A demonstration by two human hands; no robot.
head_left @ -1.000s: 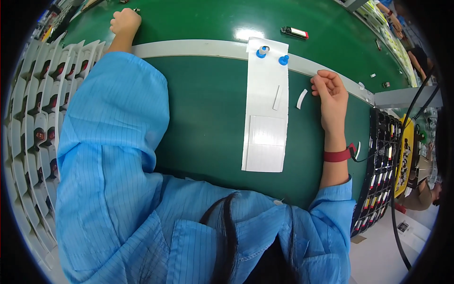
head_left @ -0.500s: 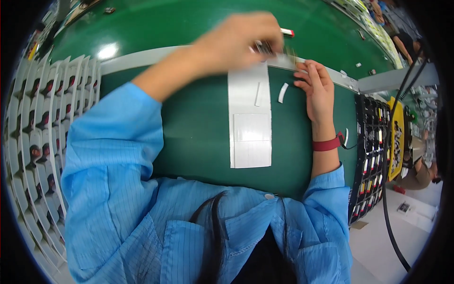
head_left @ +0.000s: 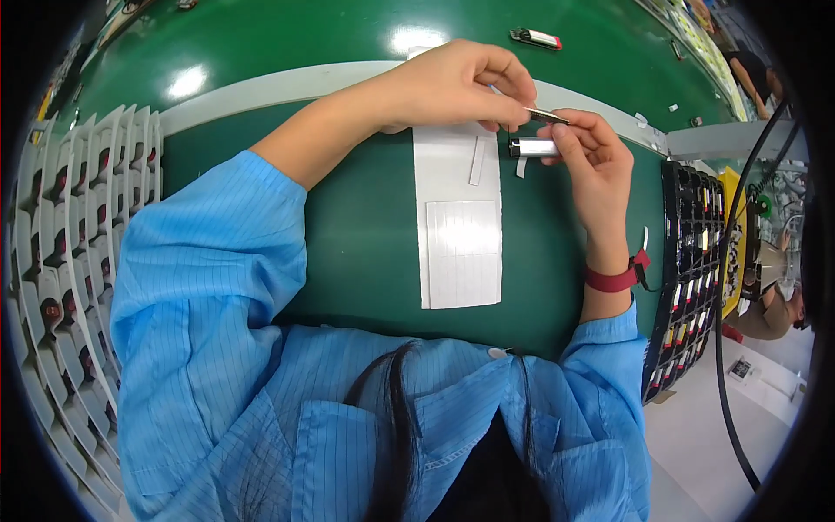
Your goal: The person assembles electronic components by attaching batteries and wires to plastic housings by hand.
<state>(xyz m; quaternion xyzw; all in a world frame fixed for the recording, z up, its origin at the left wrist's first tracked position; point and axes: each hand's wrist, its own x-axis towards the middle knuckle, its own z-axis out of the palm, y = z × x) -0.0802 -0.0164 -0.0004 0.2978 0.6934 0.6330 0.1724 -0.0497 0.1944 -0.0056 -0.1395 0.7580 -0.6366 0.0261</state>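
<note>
My left hand [head_left: 461, 85] reaches over the far end of the white card, thumb and forefinger pinched at one end of a thin dark strip [head_left: 548, 116]. The strip's other end touches the fingertips of my right hand [head_left: 600, 165]. In that closed right hand lies a small silver cylinder [head_left: 532, 147] with a black end, pointing left. Whether strip and cylinder are joined is hidden by my fingers. Below them, on the white card [head_left: 421, 174], lie a sheet of white strips [head_left: 465, 252] and one loose strip [head_left: 477, 161]. A curved white strip [head_left: 521, 168] sits just below the cylinder.
White racks [head_left: 78, 252] with dark parts stand at the left. A black tray [head_left: 683, 287] of small white, yellow and red pieces is at the right, beside a yellow bin [head_left: 733, 187] and a black cable [head_left: 720, 348]. Across the ledge lies a white-and-black piece [head_left: 535, 38] with a red end.
My left hand was blurred with motion and is now steady, its fingertips lower and closer to my right hand. The silver cylinder now shows clearly in my right hand.
</note>
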